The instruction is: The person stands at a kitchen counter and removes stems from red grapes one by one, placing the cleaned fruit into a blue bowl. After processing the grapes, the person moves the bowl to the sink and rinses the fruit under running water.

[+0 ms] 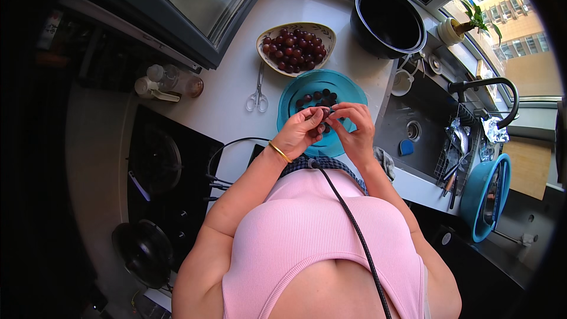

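Observation:
Over a round blue plastic basin (292, 93) in the head view, my left hand (301, 130) holds a dark red grape (325, 114) between thumb and fingers, with more grapes partly hidden in its curled fingers. The fingertips of my right hand (354, 126) pinch at the same grape from the right. Several loose grapes (317, 95) lie in the basin. Just beyond it, a leaf-patterned bowl (325, 32) holds a heap of red grapes (294, 51). Clear-handled scissors (258, 95) lie on the white counter, left of the basin.
A large black pot (390, 22) stands at the back. On the right are the sink (394, 119), a black faucet (483, 83), a dish rack and a second blue basin (467, 199). Plastic containers (170, 82), a cooktop (164, 168) and an open window frame (208, 48) are on the left.

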Demonstrator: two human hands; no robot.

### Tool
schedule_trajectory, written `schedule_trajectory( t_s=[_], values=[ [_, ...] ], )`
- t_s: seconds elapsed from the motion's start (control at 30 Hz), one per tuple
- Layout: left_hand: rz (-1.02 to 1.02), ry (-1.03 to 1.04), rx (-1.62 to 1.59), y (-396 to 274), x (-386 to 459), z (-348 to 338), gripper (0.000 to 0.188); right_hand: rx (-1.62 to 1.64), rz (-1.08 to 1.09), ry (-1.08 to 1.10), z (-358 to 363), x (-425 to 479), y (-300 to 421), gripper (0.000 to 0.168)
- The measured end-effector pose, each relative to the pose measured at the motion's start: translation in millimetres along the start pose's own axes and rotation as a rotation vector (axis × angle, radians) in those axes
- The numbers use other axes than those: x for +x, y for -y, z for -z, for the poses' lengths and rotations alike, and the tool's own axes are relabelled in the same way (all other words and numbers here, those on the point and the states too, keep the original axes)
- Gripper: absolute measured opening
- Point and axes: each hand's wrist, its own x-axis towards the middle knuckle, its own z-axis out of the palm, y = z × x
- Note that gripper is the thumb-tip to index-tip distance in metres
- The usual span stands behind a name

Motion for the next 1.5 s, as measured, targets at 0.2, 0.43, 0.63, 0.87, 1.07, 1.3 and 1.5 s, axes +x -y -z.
schedule_trajectory(
  t_s=[0.2,0.43,0.63,0.87,1.07,1.3,1.5],
  values=[
    [-0.056,-0.019,0.067,-2,-1,-1,0.024,-0.016,-0.018,-0.039,0,1,6,0.02],
    [-0.075,-0.022,0.06,0,-1,1,0.023,-0.108,0.101,-0.05,2,-1,4,0.02],
    [-0.086,-0.045,0.065,-1,-1,-1,0.023,-0.131,0.112,-0.055,2,-2,2,0.019],
    [-0.027,-0.025,0.039,1,1,3,0.022,-0.066,0.081,-0.031,1,-1,8,0.023],
    [0.137,0.056,-0.013,7,2,16,0.022,0.084,-0.105,0.143,1,-2,4,0.025],
    [0.129,-0.016,-0.122,2,5,23,0.035,0.106,-0.351,0.113,-7,-1,-30,0.031],
    [0.061,-0.034,-0.137,-7,1,21,0.03,-0.954,-0.029,0.628,-34,-18,-84,0.02]
  ],
)
